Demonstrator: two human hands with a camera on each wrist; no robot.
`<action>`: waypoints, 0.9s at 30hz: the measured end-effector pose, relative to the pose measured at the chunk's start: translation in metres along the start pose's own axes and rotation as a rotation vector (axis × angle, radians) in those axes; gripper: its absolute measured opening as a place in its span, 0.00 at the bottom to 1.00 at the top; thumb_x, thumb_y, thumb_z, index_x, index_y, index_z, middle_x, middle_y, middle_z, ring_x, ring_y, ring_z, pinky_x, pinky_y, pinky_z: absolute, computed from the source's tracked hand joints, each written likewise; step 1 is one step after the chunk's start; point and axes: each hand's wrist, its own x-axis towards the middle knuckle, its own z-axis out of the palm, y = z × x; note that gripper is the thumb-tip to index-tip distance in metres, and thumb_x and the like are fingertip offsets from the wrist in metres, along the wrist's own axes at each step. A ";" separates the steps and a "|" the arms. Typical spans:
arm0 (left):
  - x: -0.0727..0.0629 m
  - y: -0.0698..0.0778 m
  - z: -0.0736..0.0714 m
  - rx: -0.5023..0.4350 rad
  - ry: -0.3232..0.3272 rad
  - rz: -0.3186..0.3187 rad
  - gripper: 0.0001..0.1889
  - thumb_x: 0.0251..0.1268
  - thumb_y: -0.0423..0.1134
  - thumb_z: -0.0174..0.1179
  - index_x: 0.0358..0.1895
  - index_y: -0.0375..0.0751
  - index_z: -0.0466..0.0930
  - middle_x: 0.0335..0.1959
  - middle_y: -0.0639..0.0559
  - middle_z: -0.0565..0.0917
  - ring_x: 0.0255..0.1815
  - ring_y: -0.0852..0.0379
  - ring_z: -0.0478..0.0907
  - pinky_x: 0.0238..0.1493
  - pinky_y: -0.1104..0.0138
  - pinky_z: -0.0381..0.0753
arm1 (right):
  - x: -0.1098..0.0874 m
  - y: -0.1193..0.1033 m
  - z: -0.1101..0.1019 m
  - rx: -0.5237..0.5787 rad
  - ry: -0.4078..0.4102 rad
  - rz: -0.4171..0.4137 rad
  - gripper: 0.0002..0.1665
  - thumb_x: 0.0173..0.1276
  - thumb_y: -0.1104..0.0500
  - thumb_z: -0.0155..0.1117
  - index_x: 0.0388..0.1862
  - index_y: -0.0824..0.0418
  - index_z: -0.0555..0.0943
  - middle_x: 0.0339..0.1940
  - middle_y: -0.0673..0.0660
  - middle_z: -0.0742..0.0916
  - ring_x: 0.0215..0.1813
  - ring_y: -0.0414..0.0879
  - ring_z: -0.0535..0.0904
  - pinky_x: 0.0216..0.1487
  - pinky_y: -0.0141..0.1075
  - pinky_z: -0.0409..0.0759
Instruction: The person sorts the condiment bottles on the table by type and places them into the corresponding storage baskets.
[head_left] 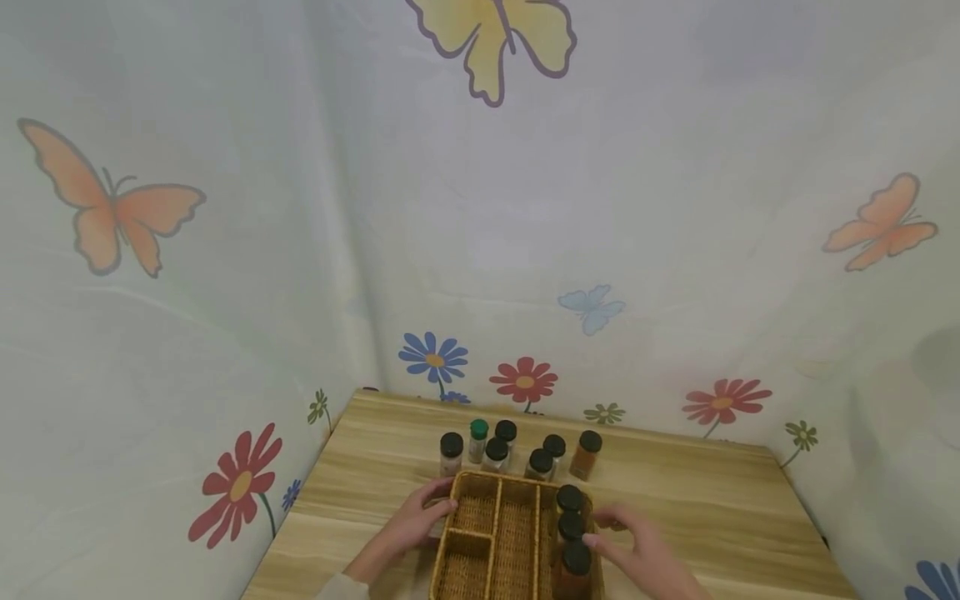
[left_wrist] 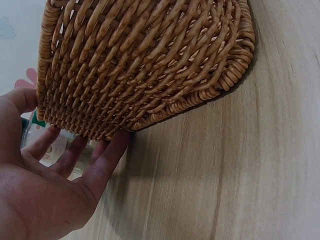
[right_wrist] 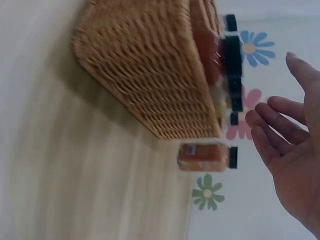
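- Watching from my station, I see the three black-lidded jars upright in the right-hand long compartment of the wicker basket, in a row running near to far along its long axis.
- The right hand is the nearer one: the row lies just left of its fingertips, across the basket's right wall. I judge any reach hinges on that short leftward gap.
- That hand holds nothing, fingers loosely extended; the left hand grips the basket's far left corner.
- Beyond the far rim, I count seven more jars on the table, among them a green-lidded jar and an orange-brown jar.
- No brand or writing is readable to me; the orange-brown jar's small label is blurred.
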 end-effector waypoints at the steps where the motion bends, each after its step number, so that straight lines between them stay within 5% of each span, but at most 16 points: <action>1: 0.000 0.000 0.000 -0.002 0.002 0.000 0.31 0.82 0.42 0.58 0.80 0.34 0.63 0.75 0.28 0.68 0.71 0.28 0.71 0.45 0.41 0.89 | 0.005 0.001 -0.004 0.004 0.045 -0.035 0.19 0.72 0.49 0.75 0.55 0.58 0.86 0.50 0.49 0.88 0.52 0.52 0.85 0.52 0.44 0.86; 5: -0.001 0.001 0.000 0.000 0.004 0.002 0.31 0.82 0.41 0.58 0.80 0.33 0.63 0.75 0.28 0.68 0.71 0.28 0.71 0.46 0.41 0.89 | 0.029 0.009 -0.018 -0.018 0.234 -0.197 0.18 0.66 0.60 0.80 0.52 0.60 0.86 0.46 0.50 0.90 0.47 0.51 0.86 0.50 0.47 0.88; 8: 0.000 0.000 -0.001 0.007 0.001 0.000 0.31 0.82 0.42 0.58 0.80 0.33 0.63 0.75 0.28 0.68 0.71 0.27 0.70 0.46 0.41 0.89 | 0.047 0.016 -0.026 -0.024 0.287 -0.169 0.20 0.65 0.59 0.80 0.54 0.62 0.86 0.48 0.52 0.90 0.50 0.51 0.86 0.53 0.52 0.88; 18: 0.001 -0.005 -0.001 -0.001 -0.001 -0.019 0.32 0.82 0.42 0.58 0.80 0.33 0.62 0.76 0.27 0.67 0.71 0.28 0.71 0.45 0.42 0.90 | 0.096 0.040 -0.027 0.008 0.238 0.063 0.41 0.70 0.42 0.76 0.71 0.66 0.77 0.68 0.66 0.83 0.68 0.63 0.78 0.68 0.60 0.78; 27: -0.001 -0.001 0.001 0.035 0.019 0.011 0.31 0.82 0.42 0.58 0.80 0.33 0.64 0.75 0.28 0.69 0.71 0.27 0.70 0.46 0.42 0.90 | 0.119 0.068 -0.011 -0.034 0.170 0.127 0.47 0.71 0.47 0.75 0.76 0.75 0.68 0.74 0.75 0.75 0.73 0.71 0.72 0.72 0.66 0.71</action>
